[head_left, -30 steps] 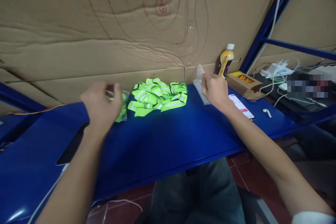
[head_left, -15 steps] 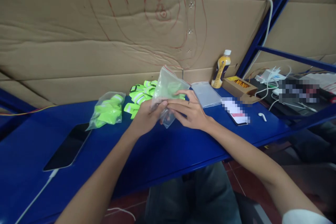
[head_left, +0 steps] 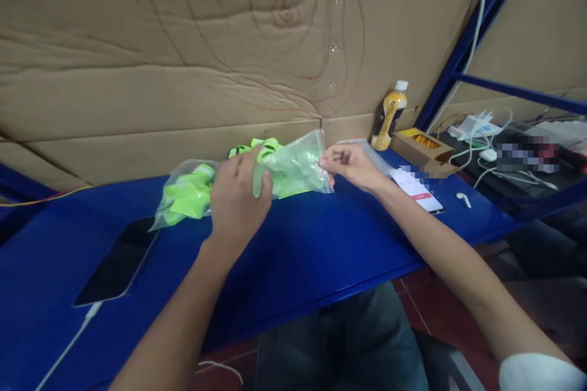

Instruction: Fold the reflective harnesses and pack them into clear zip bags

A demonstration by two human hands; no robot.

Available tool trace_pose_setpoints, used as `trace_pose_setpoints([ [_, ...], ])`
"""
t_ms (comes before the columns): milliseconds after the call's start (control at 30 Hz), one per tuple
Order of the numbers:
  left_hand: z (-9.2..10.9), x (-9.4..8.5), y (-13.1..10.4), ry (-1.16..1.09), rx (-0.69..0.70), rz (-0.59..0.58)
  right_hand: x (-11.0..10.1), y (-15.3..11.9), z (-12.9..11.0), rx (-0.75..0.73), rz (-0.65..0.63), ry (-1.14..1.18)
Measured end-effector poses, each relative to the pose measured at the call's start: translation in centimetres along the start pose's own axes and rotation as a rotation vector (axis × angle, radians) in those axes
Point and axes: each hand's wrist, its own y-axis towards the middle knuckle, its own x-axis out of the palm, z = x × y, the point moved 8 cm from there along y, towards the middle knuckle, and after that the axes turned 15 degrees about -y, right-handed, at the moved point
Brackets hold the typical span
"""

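Observation:
My right hand point(head_left: 351, 162) pinches the red-striped end of a clear zip-lock bag point(head_left: 300, 162), which hangs out sideways to the left. Green shows through the plastic from the pile of neon-yellow reflective straps point(head_left: 271, 145) behind it; whether anything is inside I cannot tell. Over the left part of that pile is my left hand point(head_left: 238, 195), fingers stretched forward and thumb apart, close to the bag's far end. Its fingertips are partly hidden. Left of this hand lies another clear bag point(head_left: 187, 192) with neon-yellow straps in it.
On the blue table point(head_left: 293, 256) a dark phone point(head_left: 117, 263) with a white cable lies at left. Clear plastic bags point(head_left: 378, 159), a lit phone point(head_left: 419, 189), an earbud point(head_left: 463, 199), a drink bottle point(head_left: 389, 116) and an open cardboard box point(head_left: 422, 146) stand or lie at right.
The zip-lock bag has turned from upright between both hands to lying sideways from my right hand. My left hand has let go of it and shifted left, over the straps.

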Motion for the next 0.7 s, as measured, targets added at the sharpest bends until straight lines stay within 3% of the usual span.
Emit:
trace_pose_setpoints([
  [67,2.2,-1.0,-0.7,0.027,0.09,0.125,0.6,0.4,0.5,0.026,0.063,0.064],
  [167,4.4,0.6,-2.0,-0.038,0.15,0.014,2.1,0.5,1.3,0.041,0.054,0.151],
  [233,4.1,2.9,-2.8,-0.033,0.083,-0.119,3.3,0.2,1.6,0.03,-0.014,0.178],
  [333,2.0,6.1,-4.0,-0.029,-0.107,-0.272,4.6,-0.4,1.9,0.021,-0.098,0.17],
  [467,0.8,8.5,-4.8,-0.229,-0.235,-0.48,5.7,-0.8,2.1,0.027,-0.208,0.177],
  [567,0.5,7.8,-4.2,-0.197,-0.242,-0.472,5.1,-0.6,2.4,0.009,-0.193,0.156],
  [700,-0.7,4.8,-2.6,-0.201,-0.262,-0.217,2.9,-0.2,3.4,0.036,-0.015,0.101],
])
